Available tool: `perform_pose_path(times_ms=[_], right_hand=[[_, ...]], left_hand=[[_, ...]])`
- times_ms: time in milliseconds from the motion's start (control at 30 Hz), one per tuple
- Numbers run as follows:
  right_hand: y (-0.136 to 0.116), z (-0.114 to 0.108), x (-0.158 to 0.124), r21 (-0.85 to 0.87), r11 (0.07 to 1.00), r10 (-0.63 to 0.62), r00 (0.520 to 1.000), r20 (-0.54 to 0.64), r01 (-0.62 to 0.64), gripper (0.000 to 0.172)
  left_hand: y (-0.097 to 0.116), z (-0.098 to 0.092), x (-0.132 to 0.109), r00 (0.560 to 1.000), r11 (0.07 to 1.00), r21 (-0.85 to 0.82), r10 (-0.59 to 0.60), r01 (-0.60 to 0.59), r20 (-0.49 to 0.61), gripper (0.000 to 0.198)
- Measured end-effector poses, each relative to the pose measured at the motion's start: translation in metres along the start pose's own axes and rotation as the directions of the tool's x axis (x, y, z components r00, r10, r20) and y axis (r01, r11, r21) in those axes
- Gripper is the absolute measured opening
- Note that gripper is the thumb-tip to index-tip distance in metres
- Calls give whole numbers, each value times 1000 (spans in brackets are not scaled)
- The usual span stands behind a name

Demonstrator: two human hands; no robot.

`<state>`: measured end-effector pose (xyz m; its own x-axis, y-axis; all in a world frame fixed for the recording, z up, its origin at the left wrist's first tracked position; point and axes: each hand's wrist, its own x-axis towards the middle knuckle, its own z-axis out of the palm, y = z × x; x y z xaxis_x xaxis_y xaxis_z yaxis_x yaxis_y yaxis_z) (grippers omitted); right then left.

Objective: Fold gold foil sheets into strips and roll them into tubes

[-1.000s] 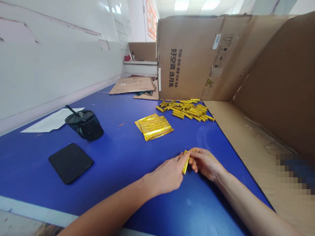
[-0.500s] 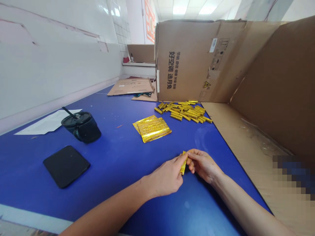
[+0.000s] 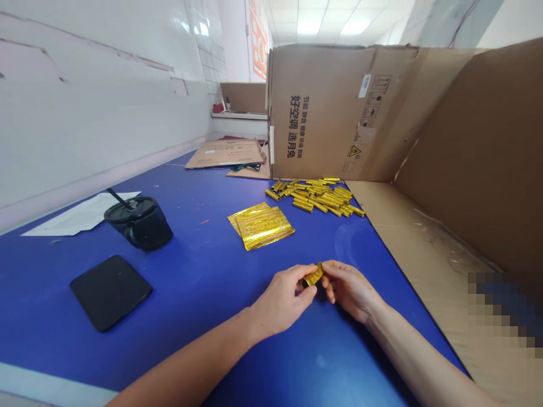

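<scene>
A small gold foil tube (image 3: 314, 275) is held between my two hands above the blue table. The thumb and fingers of my left hand (image 3: 285, 298) are closed around its near left end. At its far right end, the fingertips of my right hand (image 3: 345, 287) pinch it. Beyond my hands lie flat gold foil wrappers (image 3: 267, 227), overlapping one another. Farther back, a loose pile of several gold foil tubes (image 3: 322, 196) rests near the table's right edge.
A dark mug with a lid and straw (image 3: 142, 223) stands at the left, by a white paper sheet (image 3: 72, 217). A black square pad (image 3: 111, 292) lies nearer. Large cardboard panels (image 3: 331, 118) rise at the back and right; flat cardboard (image 3: 229, 152) lies at the far end.
The gold foil piece has turned from nearly upright to slanted in my hands. My left thumb and fingers have shifted to grip its end. The view has tilted slightly.
</scene>
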<state>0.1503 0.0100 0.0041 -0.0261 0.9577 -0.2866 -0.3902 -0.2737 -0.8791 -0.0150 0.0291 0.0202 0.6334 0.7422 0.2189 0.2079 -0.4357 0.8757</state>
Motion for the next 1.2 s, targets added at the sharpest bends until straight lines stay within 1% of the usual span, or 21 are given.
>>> perform_pose_path(times_ms=[133, 233, 300, 400, 533, 633, 733, 867, 1000, 1100, 1200], right_hand=[[-2, 1, -2, -14, 1000, -18, 999, 27, 18, 19], [-4, 1, -4, -15, 1000, -18, 999, 42, 19, 19], [-5, 1, -4, -19, 1000, -22, 999, 41, 23, 19], [-6, 1, -4, -39, 999, -28, 999, 22, 28, 19], [-4, 4, -4, -94, 993, -71, 995, -73, 65, 18], [-1, 7, -4, -106, 988, -121, 985, -123, 108, 18], [2, 9, -5, -139, 978, -175, 973, -149, 154, 16], [6, 12, -6, -195, 962, -219, 966, -139, 190, 18], [8, 17, -7, -115, 971, -221, 967, -123, 208, 20], [8, 20, -8, -65, 968, -248, 963, -107, 242, 30], [7, 20, -8, -58, 971, -238, 967, -91, 233, 36]], left_hand=[[-8, 0, 4, 999, 987, -156, -31, 30, -7, 33], [-12, 0, 6, 997, 952, -298, -74, 68, -10, 34], [-14, 0, 6, 995, 932, -349, -103, 94, -8, 35], [-15, -1, 6, 996, 944, -320, -92, 84, -8, 34], [-16, -2, 5, 998, 978, -204, -58, 53, -20, 31], [-17, -2, 6, 996, 984, -170, -61, 49, -62, 29], [-19, -1, 7, 990, 980, -188, -84, 61, -114, 27], [-20, 0, 8, 984, 981, -172, -109, 84, -141, 22], [-21, 0, 7, 983, 984, -151, -117, 95, -143, 21], [-21, 0, 6, 981, 981, -166, -124, 99, -147, 22], [-19, 0, 6, 980, 978, -178, -134, 107, -148, 22]])
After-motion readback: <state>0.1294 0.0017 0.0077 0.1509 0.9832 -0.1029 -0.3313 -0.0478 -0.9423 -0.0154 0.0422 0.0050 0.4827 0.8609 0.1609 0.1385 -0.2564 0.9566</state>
